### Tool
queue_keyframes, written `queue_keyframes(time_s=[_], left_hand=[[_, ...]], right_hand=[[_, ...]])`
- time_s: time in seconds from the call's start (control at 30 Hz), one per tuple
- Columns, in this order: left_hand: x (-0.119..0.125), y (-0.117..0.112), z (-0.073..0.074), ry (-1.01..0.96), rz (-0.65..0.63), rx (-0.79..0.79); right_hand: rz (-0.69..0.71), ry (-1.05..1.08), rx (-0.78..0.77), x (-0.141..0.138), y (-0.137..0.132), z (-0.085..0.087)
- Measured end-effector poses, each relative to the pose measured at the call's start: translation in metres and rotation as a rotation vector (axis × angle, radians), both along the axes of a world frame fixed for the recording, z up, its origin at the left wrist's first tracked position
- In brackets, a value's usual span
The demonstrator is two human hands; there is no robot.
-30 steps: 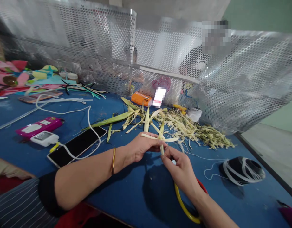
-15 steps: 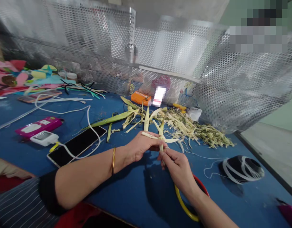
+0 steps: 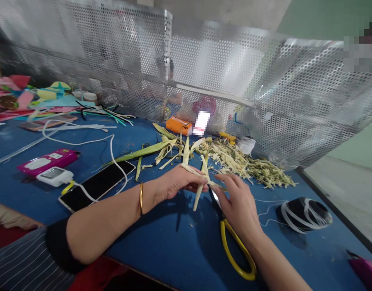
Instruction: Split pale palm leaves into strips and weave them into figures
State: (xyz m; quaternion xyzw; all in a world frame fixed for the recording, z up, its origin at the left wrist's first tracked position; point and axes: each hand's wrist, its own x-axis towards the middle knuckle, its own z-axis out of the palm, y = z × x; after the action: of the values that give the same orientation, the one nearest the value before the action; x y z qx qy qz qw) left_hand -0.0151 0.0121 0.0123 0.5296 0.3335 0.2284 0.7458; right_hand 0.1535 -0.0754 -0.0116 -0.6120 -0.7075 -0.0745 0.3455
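Observation:
My left hand (image 3: 186,179) is closed on several pale corn husk strips (image 3: 199,196) that cross one another, one hanging down below the fingers. Just to the right, my right hand (image 3: 238,202) has thumb and forefinger around the end of a strip that sticks out sideways from the cross. Scissors with a yellow handle (image 3: 238,256) lie on the table beneath my right hand, which partly hides them. Beyond the hands are longer green and cream husk leaves (image 3: 148,151).
Shredded husk (image 3: 234,161) is heaped behind my right hand. A black spool of white string (image 3: 303,215) stands at right. On the left are a dark phone (image 3: 97,184), a white cable and a magenta box (image 3: 48,161). A perforated metal screen (image 3: 210,60) closes the back.
My right hand has shifted up and right, from the lower strip to the sideways one. The lower strip now hangs free and slants left. My left hand keeps its hold.

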Motion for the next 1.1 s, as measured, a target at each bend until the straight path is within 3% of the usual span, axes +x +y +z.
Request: queue_keyframes(time_s=[0.13,0.23,0.37,0.53,0.77,0.97,1.1], left_hand=[[0.002,-0.002,-0.003,-0.006,0.014,-0.018],[0.006,-0.006,-0.01,0.03,0.025,-0.049],[0.01,-0.008,-0.017,0.067,0.075,0.06],[0.008,-0.001,-0.021,0.039,0.05,0.123],[0.005,0.002,-0.012,0.055,0.034,0.115],[0.005,0.0,-0.015,0.057,0.036,0.201],[0.004,0.001,-0.014,0.059,0.009,0.194]], right_hand=[[0.057,0.01,-0.143,-0.002,0.003,-0.007],[0.043,-0.013,-0.113,-0.008,0.001,-0.012],[0.089,-0.026,-0.103,-0.012,-0.001,-0.012],[0.189,0.043,-0.082,-0.017,-0.006,-0.006],[0.217,0.306,-0.274,-0.013,-0.006,-0.004],[0.265,0.31,-0.29,-0.017,-0.008,-0.003],[0.216,0.552,-0.413,-0.015,-0.004,-0.004]])
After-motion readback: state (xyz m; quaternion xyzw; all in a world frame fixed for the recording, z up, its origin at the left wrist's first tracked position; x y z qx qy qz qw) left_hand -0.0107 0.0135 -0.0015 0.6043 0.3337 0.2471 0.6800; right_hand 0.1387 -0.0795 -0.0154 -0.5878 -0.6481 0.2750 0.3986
